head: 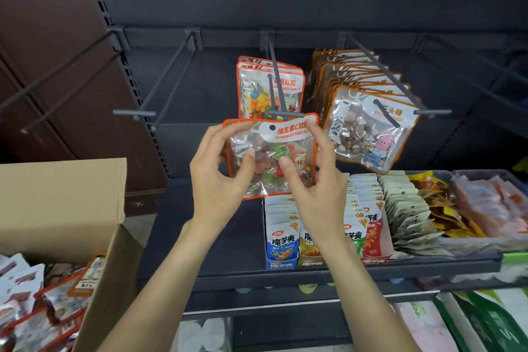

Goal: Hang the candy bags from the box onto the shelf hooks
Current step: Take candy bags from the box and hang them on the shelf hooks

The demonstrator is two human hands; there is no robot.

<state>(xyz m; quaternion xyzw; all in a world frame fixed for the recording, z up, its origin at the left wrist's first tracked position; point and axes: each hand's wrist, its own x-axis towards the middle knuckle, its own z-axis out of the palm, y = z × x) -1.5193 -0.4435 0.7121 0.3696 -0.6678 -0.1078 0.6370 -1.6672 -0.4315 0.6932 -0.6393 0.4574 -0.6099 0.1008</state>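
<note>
Both hands, left (218,177) and right (313,180), pinch a clear orange-edged gummy candy bag (270,156) just below the grey metal shelf hook (281,114); brown cardboard box (61,194) at eight o'clock.

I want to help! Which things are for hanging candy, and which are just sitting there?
For the job:
gummy bag, held by left hand and right hand
cardboard box
hooks

Just sitting:
snack packs on lower shelf
stone candy bags, already hung

place: shop | evidence: peg hooks (383,66) with candy bags (368,128) (retail packs), stocked snack shelf (314,271)
</note>
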